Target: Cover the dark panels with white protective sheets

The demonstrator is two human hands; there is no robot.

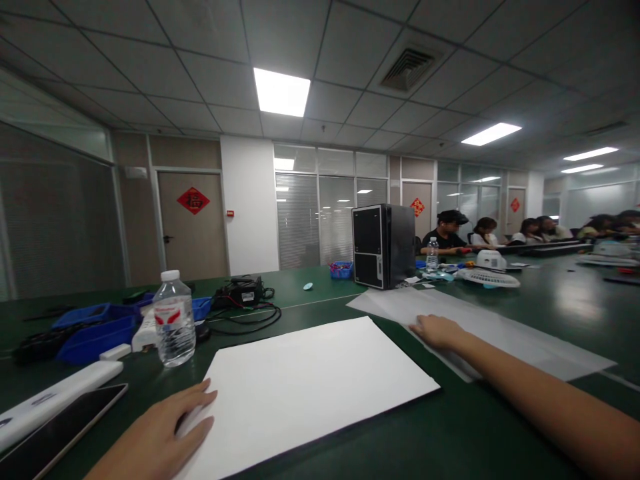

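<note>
"What's left of the black computer tower (384, 247)?"
"Just beside it, a blue basket (342, 273); farther left, a black power adapter (250, 293) among cables (231, 290); farther still, nearer the camera, a capped water bottle (173, 321)."
"And right of it?"
"Another bottle (433, 255), then a white fan (487, 277), with seated people (436, 241) beyond."
"Behind it?"
"Glass partitions (299, 220) with blinds."

Holds right arm (543, 397) outstretched, right hand (439, 332) palm-down, bent; rests left hand (155, 432) low, thumb (196, 438) apart from fingers (196, 398).
</note>
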